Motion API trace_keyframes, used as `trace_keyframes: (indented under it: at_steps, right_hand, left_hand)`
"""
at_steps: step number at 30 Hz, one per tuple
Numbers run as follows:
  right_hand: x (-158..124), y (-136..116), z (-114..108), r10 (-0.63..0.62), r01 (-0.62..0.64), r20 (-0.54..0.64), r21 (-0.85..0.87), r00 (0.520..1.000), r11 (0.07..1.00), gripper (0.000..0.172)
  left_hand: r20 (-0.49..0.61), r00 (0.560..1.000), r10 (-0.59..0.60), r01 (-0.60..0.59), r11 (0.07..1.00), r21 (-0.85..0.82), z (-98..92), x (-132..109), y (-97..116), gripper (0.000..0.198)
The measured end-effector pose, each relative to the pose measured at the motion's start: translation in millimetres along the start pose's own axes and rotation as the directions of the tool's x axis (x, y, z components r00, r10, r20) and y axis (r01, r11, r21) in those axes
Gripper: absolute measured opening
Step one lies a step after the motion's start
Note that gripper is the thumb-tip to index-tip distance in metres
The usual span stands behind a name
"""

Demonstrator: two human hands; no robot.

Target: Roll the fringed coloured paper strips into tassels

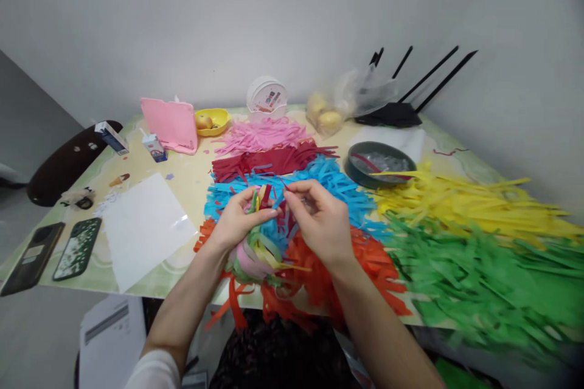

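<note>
My left hand (241, 219) is closed round a bundle of coloured strips (260, 252) in pink, yellow, green and blue, which hangs below the fingers. Close beside it, my right hand (319, 219) pinches a thin dark red strip (283, 183) between thumb and forefinger. Beneath both hands lie piles of fringed strips: blue (337, 185), orange-red (369, 261), dark red (274, 161) and pink (264, 134). Some orange-red strips hang over the table's front edge. The far end of the pinched strip is hidden among the fingers.
Yellow strips (474, 203) and green strips (483, 279) heap up at right, beside a round dark tin (351, 173). Left are a white sheet (141, 231), two phones (77, 249), a pink tablet case (171, 124) and small cartons (155, 147). A black router (390, 115) stands at the back.
</note>
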State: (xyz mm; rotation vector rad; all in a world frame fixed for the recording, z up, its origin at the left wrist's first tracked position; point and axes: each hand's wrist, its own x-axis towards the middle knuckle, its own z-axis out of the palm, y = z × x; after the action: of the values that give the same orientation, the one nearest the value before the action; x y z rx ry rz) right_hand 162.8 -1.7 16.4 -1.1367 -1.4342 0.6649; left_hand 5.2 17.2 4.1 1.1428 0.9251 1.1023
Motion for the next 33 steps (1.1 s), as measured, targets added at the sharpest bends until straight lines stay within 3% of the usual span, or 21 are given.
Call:
trace_keyframes:
  at_steps: [4, 12, 20, 33]
  right_hand:
    - [-5, 2, -6, 0.046, -0.044, -0.055, 0.040, 0.997, 0.998, 0.017]
    - [-14, 2, -9, 0.079, -0.082, 0.140, 0.019, 0.987, 0.996, 0.018]
    - [-12, 6, -7, 0.126, -0.136, 0.147, 0.059, 0.981, 0.989, 0.018]
    - [-7, 9, -9, 0.150, -0.171, 0.126, 0.175, 0.981, 0.970, 0.019]
  left_hand:
    - [-0.060, 0.998, -0.024, 0.018, 0.996, -0.089, -1.3, 1, -2, 0.041]
    - [-0.050, 0.998, -0.039, 0.031, 0.988, -0.154, -3.6, 3, 2, 0.051]
    - [-0.019, 0.996, -0.087, 0.082, 0.977, -0.198, -5.7, 4, -3, 0.054]
    - [-0.009, 0.998, -0.069, 0.065, 0.975, -0.211, -4.9, 3, -1, 0.048]
